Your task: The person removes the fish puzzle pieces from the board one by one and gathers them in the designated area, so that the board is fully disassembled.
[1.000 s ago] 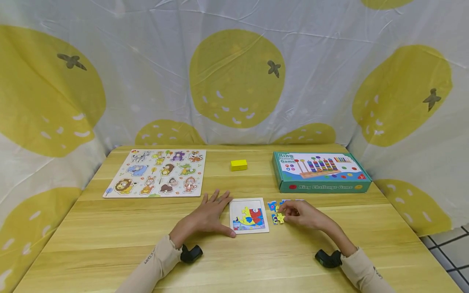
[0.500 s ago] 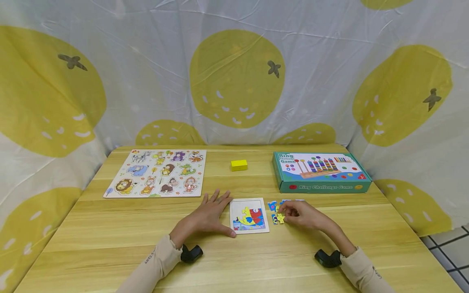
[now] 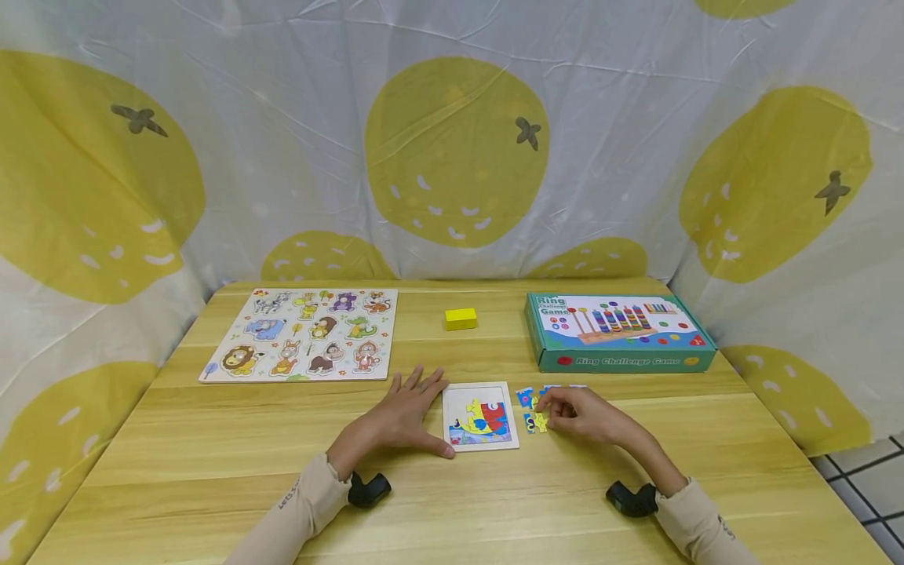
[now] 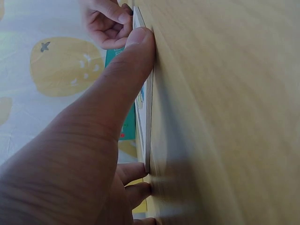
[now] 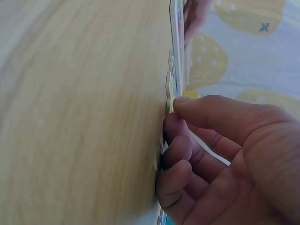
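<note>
A small square puzzle board [image 3: 482, 416] lies mid-table, with a partly filled red, yellow and blue picture. My left hand [image 3: 401, 413] is spread beside it, with the thumb at its near left corner and the fingertips by its upper left edge. Several loose puzzle pieces [image 3: 525, 398] lie just right of the board. Among them my right hand [image 3: 582, 413] has its fingers curled, thumb and forefinger pinching a yellow puzzle piece [image 3: 541, 422] low at the table. In the right wrist view that puzzle piece [image 5: 170, 89] shows edge-on at the thumb tip; the curled fingers hide other pieces.
An animal peg puzzle [image 3: 300, 333] lies at the back left. A yellow block [image 3: 461, 318] sits behind the board. At the back right is a green Ring Challenge Game box [image 3: 621, 333]. A printed curtain [image 3: 452, 259] hangs behind the wooden table [image 3: 466, 502].
</note>
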`<action>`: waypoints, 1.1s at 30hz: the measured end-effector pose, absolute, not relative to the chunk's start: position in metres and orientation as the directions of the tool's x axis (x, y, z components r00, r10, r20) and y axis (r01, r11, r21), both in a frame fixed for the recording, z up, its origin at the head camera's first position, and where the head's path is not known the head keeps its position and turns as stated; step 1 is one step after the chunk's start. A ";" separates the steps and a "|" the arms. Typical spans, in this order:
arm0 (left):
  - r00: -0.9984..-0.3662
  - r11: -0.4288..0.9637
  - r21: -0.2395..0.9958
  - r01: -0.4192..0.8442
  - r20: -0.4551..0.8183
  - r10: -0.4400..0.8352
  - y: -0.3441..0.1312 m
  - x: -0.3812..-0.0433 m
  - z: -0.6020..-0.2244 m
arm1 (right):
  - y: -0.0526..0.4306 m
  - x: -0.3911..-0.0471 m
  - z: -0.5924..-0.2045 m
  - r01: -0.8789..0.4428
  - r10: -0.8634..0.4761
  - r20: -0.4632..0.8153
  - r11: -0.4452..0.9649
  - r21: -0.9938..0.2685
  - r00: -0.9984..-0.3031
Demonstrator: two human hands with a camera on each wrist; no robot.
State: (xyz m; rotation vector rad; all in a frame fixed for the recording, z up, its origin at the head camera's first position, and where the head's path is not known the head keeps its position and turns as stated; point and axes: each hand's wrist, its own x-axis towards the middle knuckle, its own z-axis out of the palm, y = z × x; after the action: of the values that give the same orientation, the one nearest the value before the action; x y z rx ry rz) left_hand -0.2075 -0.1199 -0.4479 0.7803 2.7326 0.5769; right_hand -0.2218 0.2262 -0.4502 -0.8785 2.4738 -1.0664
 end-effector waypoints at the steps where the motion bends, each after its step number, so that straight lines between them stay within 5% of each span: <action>1: -0.828 0.779 0.434 0.452 -0.121 0.547 -0.120 -0.207 -0.448 | 0.226 -0.222 -0.450 -0.413 -0.642 -0.038 0.536 -0.736 -0.766; 19: -0.830 0.783 0.438 0.442 -0.131 0.542 -0.120 -0.206 -0.446 | 0.202 -0.229 -0.433 -0.462 -0.625 0.035 0.537 -0.706 -0.780; 33: -0.833 0.784 0.439 0.438 -0.131 0.538 -0.119 -0.207 -0.448 | 0.146 -0.237 -0.431 -0.541 -0.714 0.008 0.525 -0.657 -0.701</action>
State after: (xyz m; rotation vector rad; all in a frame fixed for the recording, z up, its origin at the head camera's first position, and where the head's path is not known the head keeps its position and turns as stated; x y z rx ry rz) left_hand -0.2074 -0.1193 -0.4476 0.7591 2.7269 0.5817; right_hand -0.2373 0.1460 -0.4308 -1.0549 2.5040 -0.9427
